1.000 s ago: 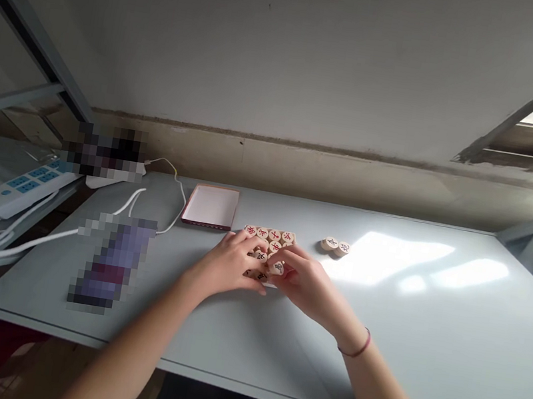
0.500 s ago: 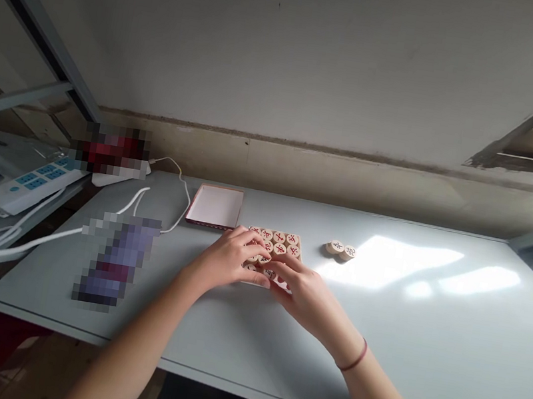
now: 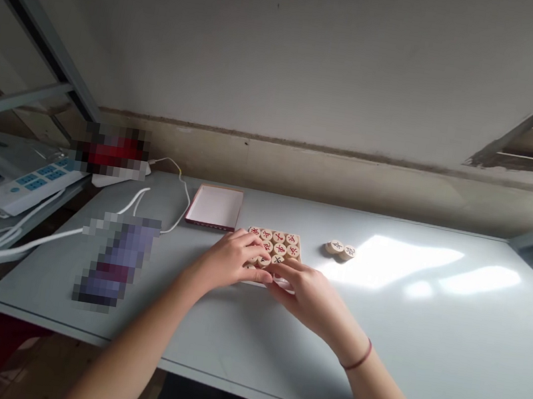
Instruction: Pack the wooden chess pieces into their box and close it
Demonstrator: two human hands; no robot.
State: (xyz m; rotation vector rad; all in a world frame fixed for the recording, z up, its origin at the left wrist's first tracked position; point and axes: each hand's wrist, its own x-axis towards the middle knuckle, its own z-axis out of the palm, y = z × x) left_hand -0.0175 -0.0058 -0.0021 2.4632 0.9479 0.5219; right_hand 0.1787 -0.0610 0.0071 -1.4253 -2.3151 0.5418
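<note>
A small tray of round wooden chess pieces (image 3: 281, 245) with red characters lies on the pale table (image 3: 427, 333). My left hand (image 3: 231, 260) rests on the tray's left side, fingers curled over the pieces. Against the tray's near right side lies my right hand (image 3: 307, 290), with its fingertips pressed onto the pieces. The two hands hide the near rows. Two loose pieces (image 3: 340, 249) lie to the right of the tray. An empty red-edged lid (image 3: 215, 207) sits to the tray's left, further back.
A blurred purple object (image 3: 116, 260) lies on the table's left part. White cables (image 3: 155, 199) run to a power strip (image 3: 33, 184) on a shelf at left. A wall stands behind the table; sunlight falls on the right part.
One second ago my right hand held a piece pinched above the tray; now it is lowered with fingers on the pieces. My left hand barely shifted.
</note>
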